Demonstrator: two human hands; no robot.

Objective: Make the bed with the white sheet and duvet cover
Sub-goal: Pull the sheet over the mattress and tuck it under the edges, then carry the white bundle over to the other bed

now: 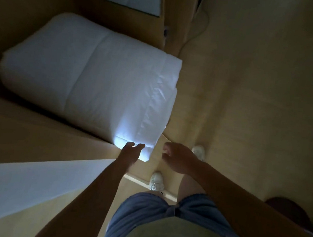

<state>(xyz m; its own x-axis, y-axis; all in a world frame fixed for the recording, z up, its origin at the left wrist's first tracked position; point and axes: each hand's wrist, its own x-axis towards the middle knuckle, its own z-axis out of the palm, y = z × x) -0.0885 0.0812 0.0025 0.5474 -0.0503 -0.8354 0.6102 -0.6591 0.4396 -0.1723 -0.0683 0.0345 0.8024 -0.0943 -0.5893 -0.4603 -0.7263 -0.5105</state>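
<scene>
The left hand [131, 152], fingers straight, touches the near corner of the folded duvet [91, 78]. The right hand [176, 158] hovers beside it, loosely curled and empty. This looks like the pickup step, and next both hands need to grip that edge.

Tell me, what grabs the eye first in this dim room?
The folded white duvet glows brightest, lying on a wooden surface at centre left. The left hand reaches to its near corner, while the right hand hovers beside it, loosely curled and empty. A flat white sheet lies at lower left.
</scene>
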